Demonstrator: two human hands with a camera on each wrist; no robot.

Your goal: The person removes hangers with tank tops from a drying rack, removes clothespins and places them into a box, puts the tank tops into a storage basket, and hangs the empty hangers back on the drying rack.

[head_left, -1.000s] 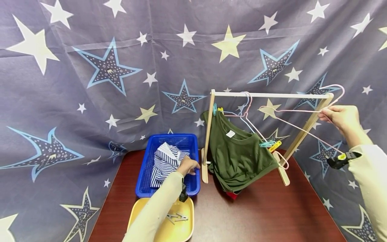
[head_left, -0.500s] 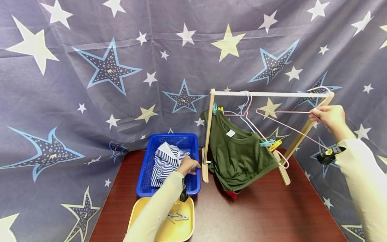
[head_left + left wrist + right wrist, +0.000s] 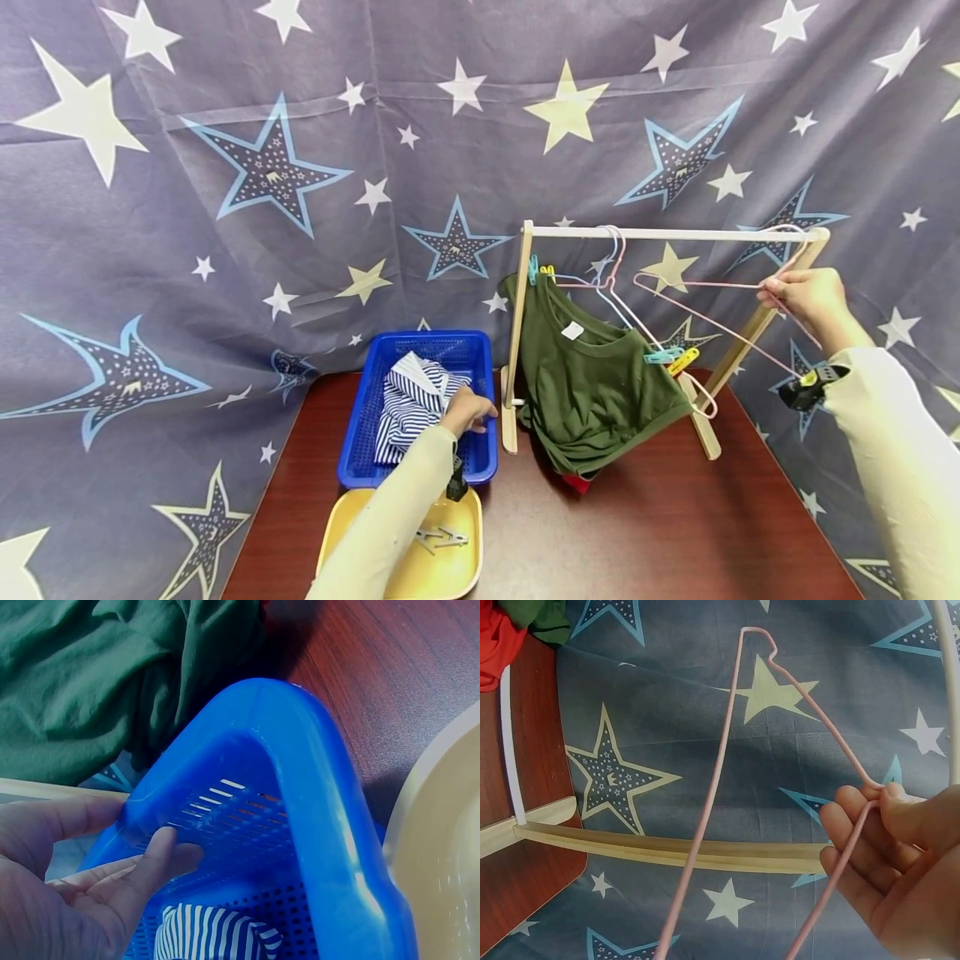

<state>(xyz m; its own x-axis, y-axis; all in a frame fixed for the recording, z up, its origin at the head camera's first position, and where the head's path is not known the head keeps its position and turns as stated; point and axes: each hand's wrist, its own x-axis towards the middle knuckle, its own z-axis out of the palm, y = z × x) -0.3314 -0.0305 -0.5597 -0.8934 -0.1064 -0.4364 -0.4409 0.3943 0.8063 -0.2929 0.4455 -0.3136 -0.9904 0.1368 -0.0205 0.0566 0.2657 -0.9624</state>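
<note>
My right hand (image 3: 808, 302) pinches a pink clothes hanger (image 3: 697, 311) close to its neck, at the right end of the rack's bar. The hook curves up by the bar; I cannot tell whether it touches. In the right wrist view, the right hand (image 3: 900, 862) has its thumb and fingers around the hanger wire (image 3: 721, 750). My left hand (image 3: 467, 411) rests at the right rim of a blue basket (image 3: 352, 433). Fairly straight, relaxed fingers (image 3: 154, 862) of it reach inside the rim. A blue-and-white striped garment (image 3: 408, 408) lies in the basket.
A wooden rack with a white bar (image 3: 690, 237) stands on the brown table (image 3: 540, 550). A green shirt (image 3: 592, 400) hangs from it on hangers with clothespins (image 3: 663, 357); something red shows beneath. A yellow basin (image 3: 450, 575) holds grey clothespins (image 3: 450, 540). A starry cloth hangs behind.
My right hand has moved left and slightly down with the pink hanger, bringing the hook to the bar's right end. The left hand has stayed at the basket rim.
</note>
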